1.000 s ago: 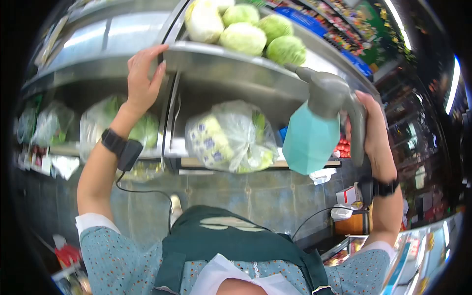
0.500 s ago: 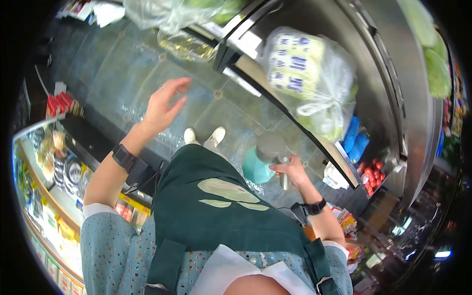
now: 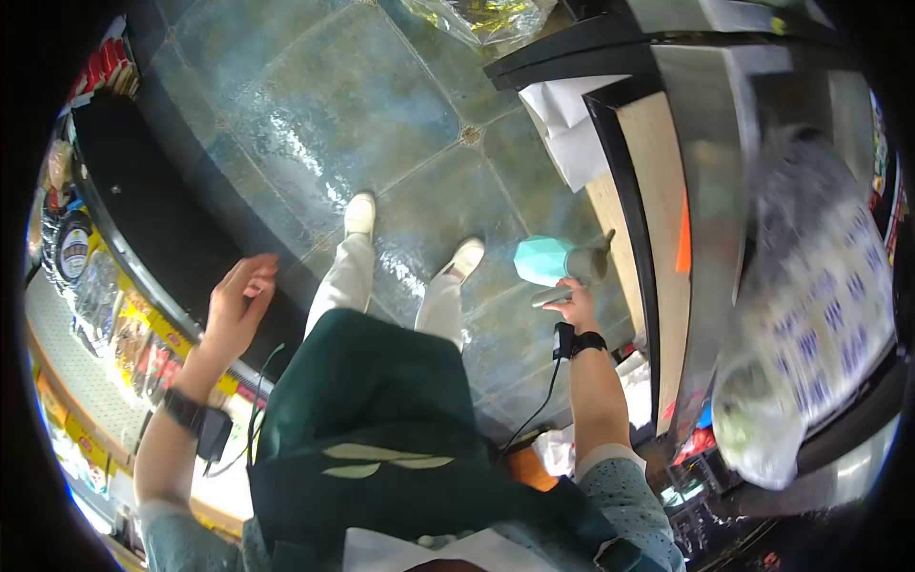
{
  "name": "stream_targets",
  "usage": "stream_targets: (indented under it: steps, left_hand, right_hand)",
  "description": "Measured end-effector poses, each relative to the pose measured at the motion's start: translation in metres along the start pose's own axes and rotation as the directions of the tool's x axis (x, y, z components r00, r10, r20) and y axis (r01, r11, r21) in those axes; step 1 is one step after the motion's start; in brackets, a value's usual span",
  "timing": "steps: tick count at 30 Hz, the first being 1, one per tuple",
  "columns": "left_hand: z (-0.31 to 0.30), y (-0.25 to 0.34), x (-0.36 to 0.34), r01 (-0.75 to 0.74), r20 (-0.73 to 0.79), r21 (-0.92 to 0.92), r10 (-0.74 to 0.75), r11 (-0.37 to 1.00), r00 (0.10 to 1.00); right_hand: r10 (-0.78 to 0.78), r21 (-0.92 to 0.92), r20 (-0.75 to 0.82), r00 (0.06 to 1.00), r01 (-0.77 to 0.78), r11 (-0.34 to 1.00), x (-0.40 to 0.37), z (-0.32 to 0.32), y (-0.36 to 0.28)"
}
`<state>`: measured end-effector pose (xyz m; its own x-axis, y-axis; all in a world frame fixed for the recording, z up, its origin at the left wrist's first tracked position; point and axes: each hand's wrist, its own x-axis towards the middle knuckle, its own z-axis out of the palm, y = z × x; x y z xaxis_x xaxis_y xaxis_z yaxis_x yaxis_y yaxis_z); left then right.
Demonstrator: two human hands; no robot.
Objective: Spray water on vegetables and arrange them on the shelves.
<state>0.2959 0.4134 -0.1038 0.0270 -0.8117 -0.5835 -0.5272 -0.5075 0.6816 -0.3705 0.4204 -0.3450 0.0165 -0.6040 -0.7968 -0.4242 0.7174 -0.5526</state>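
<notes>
On the right, my right hand is closed around the grey handle of a teal faceted bottle with a grey top. The bottle is tilted onto its side above the floor, its grey top towards the wooden shelf edge. I cannot make out whether it is a jug or a sprayer. My left hand hangs in the air on the left, fingers loosely bent and apart, holding nothing. It is nearest to the black edge of the left counter.
Wet-looking grey tiles lie underfoot. A display shelf of packaged goods runs along the left. At right stands a wood-and-metal shelf with a plastic-wrapped vegetable bag. Clear yellowish plastic lies at the top.
The view has turned and shifted. The bottle has tipped from showing its top to lying sideways, still in my right hand. My left hand has moved down and left, its fingers more bent.
</notes>
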Motion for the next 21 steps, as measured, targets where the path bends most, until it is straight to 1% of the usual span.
stream_targets:
  steps: [1,3,4,5,6,7,9,10,12,14,15,16,17,19,20,21]
  left_hand:
    - [0.010,-0.013,-0.003,0.066,-0.017,-0.013,-0.066,0.998,0.998]
    - [0.033,-0.040,-0.009,0.101,-0.056,-0.034,-0.102,0.994,0.993]
    - [0.046,-0.046,-0.011,0.116,-0.063,-0.023,-0.117,0.993,0.991]
    - [0.059,-0.053,-0.012,0.129,-0.072,-0.012,-0.130,0.992,0.989]
    - [0.074,-0.065,-0.015,0.158,-0.079,-0.016,-0.159,0.987,0.984]
    - [0.083,-0.067,-0.018,0.164,-0.066,-0.011,-0.165,0.986,0.984]
    - [0.105,-0.062,-0.012,0.171,-0.037,0.003,-0.171,0.985,0.985]
    - [0.113,-0.063,-0.009,0.172,-0.042,0.004,-0.172,0.985,0.984]
    - [0.125,-0.064,-0.007,0.180,-0.030,0.029,-0.179,0.983,0.983]
    - [0.132,-0.067,-0.007,0.205,-0.034,0.030,-0.204,0.978,0.978]
    - [0.134,-0.067,-0.007,0.229,-0.028,0.033,-0.228,0.973,0.973]
    - [0.139,-0.067,-0.007,0.233,-0.032,0.034,-0.232,0.972,0.972]
    - [0.142,-0.068,-0.007,0.240,-0.040,0.025,-0.239,0.970,0.970]
    - [0.149,-0.065,-0.007,0.248,-0.048,0.018,-0.247,0.969,0.968]
    - [0.153,-0.063,-0.007,0.248,-0.058,-0.001,-0.248,0.969,0.967]
    - [0.156,-0.061,-0.007,0.245,-0.071,-0.019,-0.246,0.969,0.967]
  right_hand:
    - [0.057,0.069,-0.012,0.998,-0.057,0.996,0.027,-0.008,0.000]
    - [0.172,0.210,-0.036,0.984,-0.161,0.964,0.080,-0.025,0.002]
    - [0.196,0.243,-0.096,0.976,-0.168,0.956,0.107,-0.039,0.010]
    - [0.332,0.431,-0.144,0.932,-0.243,0.869,0.137,-0.053,0.014]
    - [0.461,0.613,-0.188,0.867,-0.263,0.745,0.163,-0.061,0.004]
    - [0.450,0.602,-0.191,0.872,-0.258,0.756,0.179,-0.068,-0.010]
    - [0.509,0.640,-0.422,0.750,-0.151,0.753,0.219,-0.082,-0.015]
    - [0.375,0.525,-0.469,0.800,-0.089,0.846,0.237,-0.093,-0.003]
    - [0.181,0.329,-0.538,0.823,0.007,0.944,0.271,-0.120,0.020]
    - [0.280,0.486,-0.644,0.712,0.098,0.869,0.287,-0.117,-0.001]
    - [0.389,0.598,-0.658,0.644,0.134,0.790,0.282,-0.110,-0.031]
    - [0.419,0.607,-0.667,0.616,0.124,0.785,0.281,-0.107,-0.047]
    - [0.418,0.607,-0.665,0.618,0.123,0.785,0.283,-0.106,-0.047]
    - [0.277,0.441,-0.778,0.564,0.178,0.880,0.283,-0.111,-0.044]
    - [0.014,0.161,-0.781,0.625,0.180,0.970,0.296,-0.128,-0.001]
    - [-0.272,-0.164,-0.719,0.640,0.225,0.961,0.309,-0.144,0.042]
